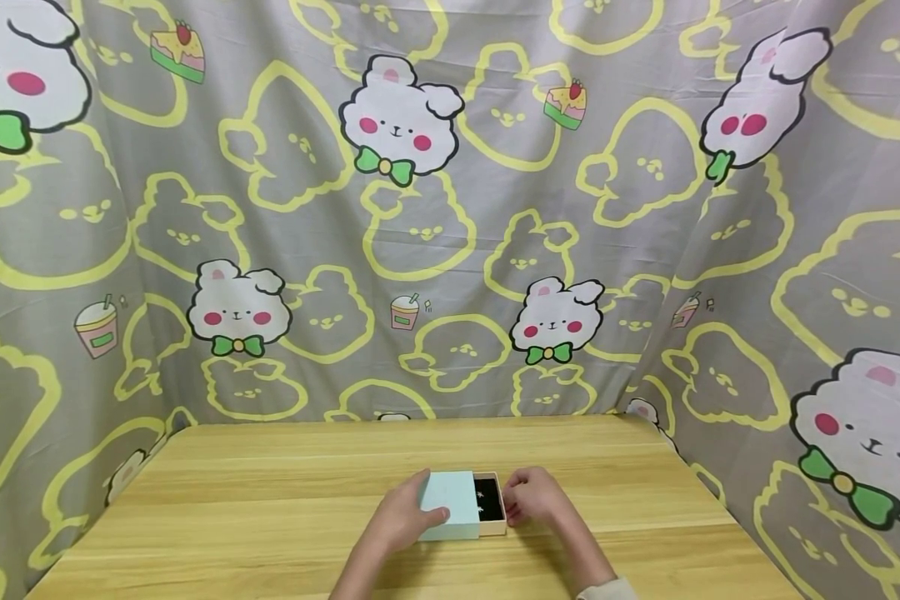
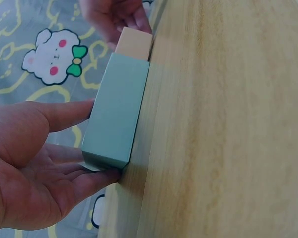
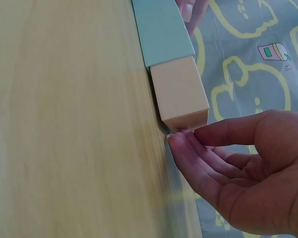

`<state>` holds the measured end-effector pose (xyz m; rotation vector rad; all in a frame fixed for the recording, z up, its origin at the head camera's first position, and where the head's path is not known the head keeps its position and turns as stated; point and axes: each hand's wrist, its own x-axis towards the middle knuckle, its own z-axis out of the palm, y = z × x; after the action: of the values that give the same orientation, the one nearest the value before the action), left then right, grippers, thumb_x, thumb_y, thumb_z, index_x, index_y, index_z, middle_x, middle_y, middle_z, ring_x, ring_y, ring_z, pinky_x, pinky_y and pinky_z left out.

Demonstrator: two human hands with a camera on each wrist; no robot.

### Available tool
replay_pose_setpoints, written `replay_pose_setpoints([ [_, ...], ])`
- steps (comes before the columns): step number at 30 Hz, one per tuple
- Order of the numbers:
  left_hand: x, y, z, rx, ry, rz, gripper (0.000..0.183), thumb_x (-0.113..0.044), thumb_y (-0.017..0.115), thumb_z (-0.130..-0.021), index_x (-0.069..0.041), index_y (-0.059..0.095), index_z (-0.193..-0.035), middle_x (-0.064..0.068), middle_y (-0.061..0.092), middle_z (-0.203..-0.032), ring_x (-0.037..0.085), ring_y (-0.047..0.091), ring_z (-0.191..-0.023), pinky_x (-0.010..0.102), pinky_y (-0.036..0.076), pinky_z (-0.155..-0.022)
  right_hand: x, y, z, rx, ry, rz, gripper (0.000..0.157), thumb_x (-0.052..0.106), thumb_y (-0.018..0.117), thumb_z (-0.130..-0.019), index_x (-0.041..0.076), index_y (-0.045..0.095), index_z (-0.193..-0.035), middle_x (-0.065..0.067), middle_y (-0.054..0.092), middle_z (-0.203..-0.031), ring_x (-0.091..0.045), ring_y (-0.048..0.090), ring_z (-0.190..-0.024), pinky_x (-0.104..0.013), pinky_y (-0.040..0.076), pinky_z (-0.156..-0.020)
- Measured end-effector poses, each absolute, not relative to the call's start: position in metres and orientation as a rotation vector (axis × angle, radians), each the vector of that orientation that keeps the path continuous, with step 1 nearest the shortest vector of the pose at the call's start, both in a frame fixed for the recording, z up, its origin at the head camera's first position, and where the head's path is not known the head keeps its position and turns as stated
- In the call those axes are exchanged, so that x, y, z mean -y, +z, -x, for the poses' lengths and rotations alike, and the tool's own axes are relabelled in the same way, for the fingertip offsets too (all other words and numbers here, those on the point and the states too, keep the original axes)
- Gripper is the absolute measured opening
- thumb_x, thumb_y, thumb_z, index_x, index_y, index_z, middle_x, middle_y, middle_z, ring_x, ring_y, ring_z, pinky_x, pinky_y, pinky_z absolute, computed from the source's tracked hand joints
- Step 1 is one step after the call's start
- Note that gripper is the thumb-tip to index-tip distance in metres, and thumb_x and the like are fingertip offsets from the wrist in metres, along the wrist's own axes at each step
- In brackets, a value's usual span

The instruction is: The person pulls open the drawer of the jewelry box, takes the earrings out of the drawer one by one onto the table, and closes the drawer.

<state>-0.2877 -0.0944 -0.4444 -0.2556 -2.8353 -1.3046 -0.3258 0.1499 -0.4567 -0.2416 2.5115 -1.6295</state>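
A pale blue-green sliding gift box sleeve [image 1: 453, 496] lies on the table, its peach inner drawer [image 1: 492, 527] pulled partly out to the right. Inside the drawer is a black insert [image 1: 489, 492] bearing small shiny pieces [image 1: 481, 509] like earrings. My left hand [image 1: 403, 515] grips the sleeve at its left end, thumb on the near part and fingers around the far side. At the drawer's outer end, my right hand [image 1: 534, 493] has thumb and fingertips pinched close together. In the right wrist view those fingertips [image 3: 175, 140] hide what lies between them.
The light wood table [image 1: 285, 467] extends around the box on all sides. A grey curtain [image 1: 450, 208] printed with yellow outlines and white rabbits hangs behind the table and along both its sides.
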Motion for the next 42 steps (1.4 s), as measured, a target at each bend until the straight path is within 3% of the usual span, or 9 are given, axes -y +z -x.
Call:
replay_pose_setpoints([
  [42,0.0931,-0.4458,0.2891,2.844,-1.315,0.223,0.076,-0.026,0.081,-0.085,0.005,0.047,-0.146,0.033,0.053,-0.142,0.056,0.050,-0.128,0.071,0.042,-0.104,-0.1600,-0.4537,0.3255,-2.572,-1.581,0.182,0.009,-0.009,0.056,-0.085,-0.012,0.064,-0.089,-0.015,0.067,-0.074,-0.022,0.067,-0.064,-0.040,0.063,-0.061],
])
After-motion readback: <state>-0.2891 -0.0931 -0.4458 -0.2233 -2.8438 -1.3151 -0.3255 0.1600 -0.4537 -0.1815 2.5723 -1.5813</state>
